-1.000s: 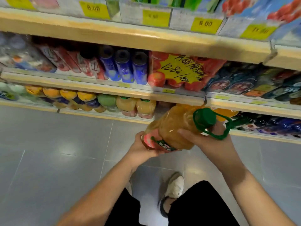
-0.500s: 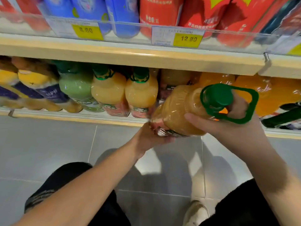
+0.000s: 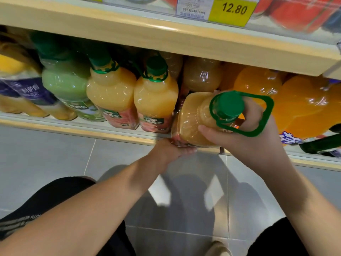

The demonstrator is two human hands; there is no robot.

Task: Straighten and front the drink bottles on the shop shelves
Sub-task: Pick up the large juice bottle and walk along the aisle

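Observation:
A large peach-coloured juice bottle [image 3: 195, 115] with a green cap and green carry loop leans towards me at the front lip of the bottom shelf [image 3: 77, 124]. My right hand [image 3: 247, 133] grips its shoulder and neck, fingers passing through the loop. My left hand [image 3: 171, 150] holds the bottle's base from below at the shelf edge. Two matching juice bottles [image 3: 155, 100] stand upright just left of it, labels facing out.
A green juice bottle [image 3: 66, 84] and purple-labelled yellow bottles [image 3: 27, 89] stand further left. Orange soda bottles [image 3: 304, 111] fill the right. The wooden shelf above [image 3: 166, 37] carries a 12.80 price tag [image 3: 232, 10]. Grey tiled floor [image 3: 46, 159] lies below; my legs are beneath.
I have crouched closer to the bottom shelf. The held bottle has moved forward and down so that its base now meets the shelf's front edge beside the two matching bottles.

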